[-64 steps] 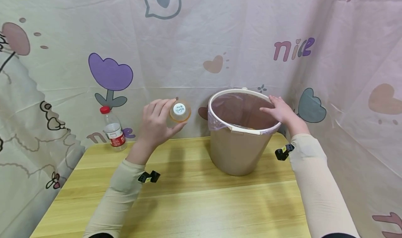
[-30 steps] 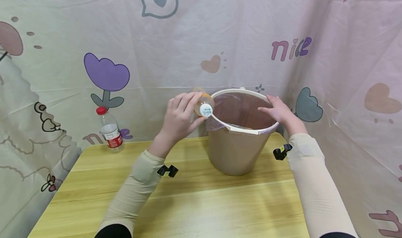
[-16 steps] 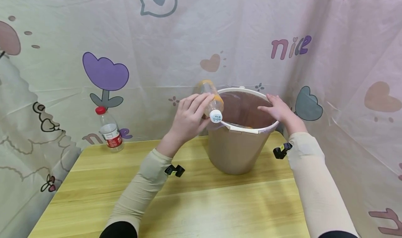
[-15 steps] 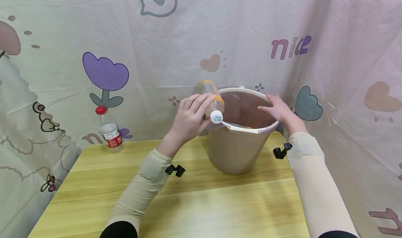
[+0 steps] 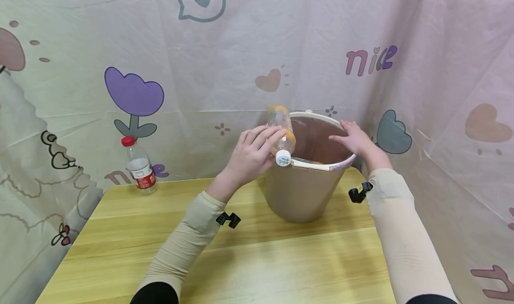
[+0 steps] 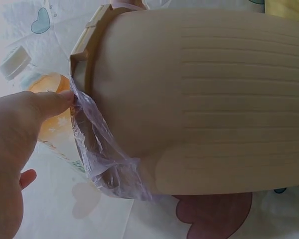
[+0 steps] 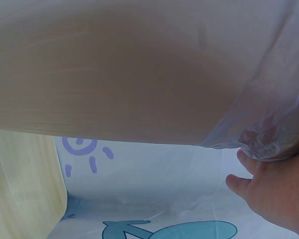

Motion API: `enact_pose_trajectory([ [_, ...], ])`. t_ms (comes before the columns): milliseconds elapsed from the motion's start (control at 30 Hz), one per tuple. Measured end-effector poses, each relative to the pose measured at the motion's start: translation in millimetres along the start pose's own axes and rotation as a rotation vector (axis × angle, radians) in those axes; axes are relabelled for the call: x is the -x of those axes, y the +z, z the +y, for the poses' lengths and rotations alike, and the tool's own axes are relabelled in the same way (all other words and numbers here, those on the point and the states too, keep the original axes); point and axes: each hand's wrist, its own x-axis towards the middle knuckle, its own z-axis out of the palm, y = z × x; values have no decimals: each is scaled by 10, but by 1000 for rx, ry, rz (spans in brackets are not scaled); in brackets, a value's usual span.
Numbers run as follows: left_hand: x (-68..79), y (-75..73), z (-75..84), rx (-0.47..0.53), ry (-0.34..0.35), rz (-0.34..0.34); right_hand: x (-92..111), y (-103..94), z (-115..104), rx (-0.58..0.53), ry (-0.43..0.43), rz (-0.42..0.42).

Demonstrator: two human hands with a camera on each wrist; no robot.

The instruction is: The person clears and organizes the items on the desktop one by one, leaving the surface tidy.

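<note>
My left hand (image 5: 250, 154) grips a clear plastic bottle (image 5: 282, 117) with orange markings and a white cap (image 5: 283, 158). The bottle lies tilted over the left rim of a beige trash bin (image 5: 297, 197), cap toward me and base toward the back. In the left wrist view, the thumb (image 6: 57, 103) presses on the bottle beside the rim. A thin purplish bag (image 6: 112, 164) lines the bin and folds over its edge. At the bin's right rim rests my right hand (image 5: 357, 141), thumb out over the opening; in the right wrist view two fingertips show outside the bag-covered edge.
A second bottle (image 5: 140, 168), with a red cap and red-and-white label, stands at the back left of the wooden table (image 5: 289, 268). Patterned cloth (image 5: 225, 63) hangs close behind the table and along both sides.
My left hand has carried the bottle rightward to the bin's rim, tipping it so its side shows and the cap points toward me. My right hand has stayed at the right rim.
</note>
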Motion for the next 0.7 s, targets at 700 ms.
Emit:
enact_pose_trajectory([
  [700,-48,-2,111,76,-54,-46,9,8,-6,-5,6,-5],
])
